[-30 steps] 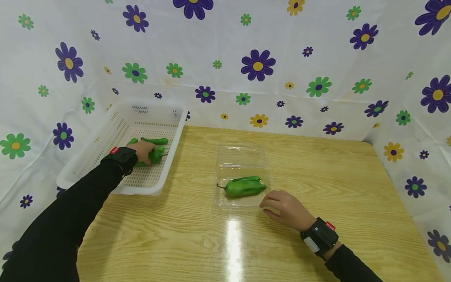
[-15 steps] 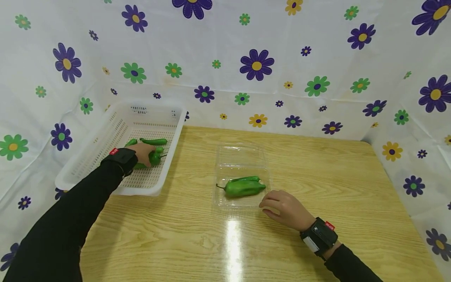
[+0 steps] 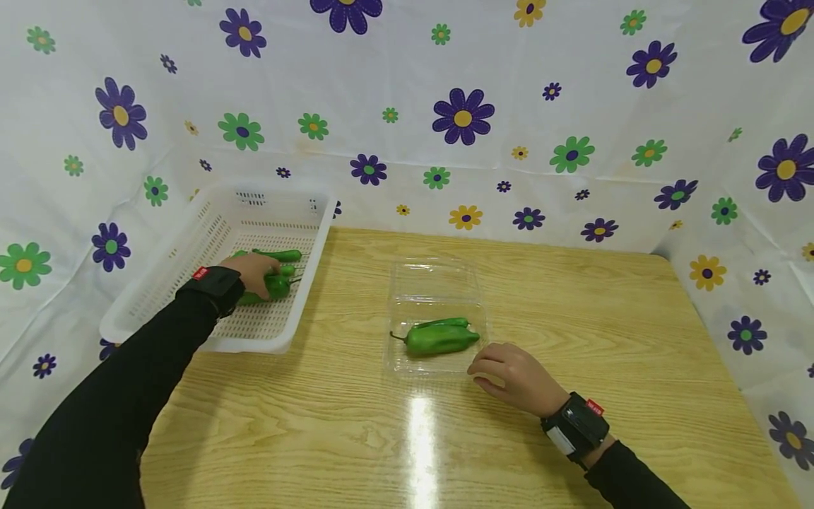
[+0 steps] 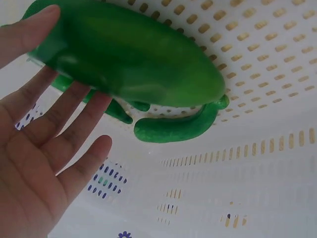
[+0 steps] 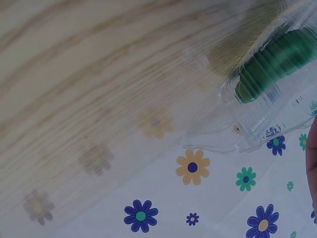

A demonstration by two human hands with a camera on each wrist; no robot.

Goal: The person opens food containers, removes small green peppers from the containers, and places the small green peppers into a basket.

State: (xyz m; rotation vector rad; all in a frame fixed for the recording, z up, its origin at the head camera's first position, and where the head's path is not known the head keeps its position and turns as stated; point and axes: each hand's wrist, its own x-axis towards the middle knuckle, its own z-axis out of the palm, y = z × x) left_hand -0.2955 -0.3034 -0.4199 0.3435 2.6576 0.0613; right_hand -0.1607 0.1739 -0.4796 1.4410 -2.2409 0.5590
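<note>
Inside the white basket, my left hand has its thumb and fingers on either side of a large green pepper, pinching it. A curved, slimmer green pepper lies beyond it on the basket floor, and another long one shows behind the hand. My right hand rests at the near right corner of a clear plastic clamshell box, fingers loosely bent; whether they touch its rim I cannot tell. In that box lie a big green pepper and a thin one behind it.
The perforated white basket stands at the left of the wooden table. The clear box's lid is folded back, away from me. A flowered cloth hangs behind the table and at both sides.
My left hand has shifted slightly left inside the basket, still with the large pepper. The right hand and the clear box have stayed put.
</note>
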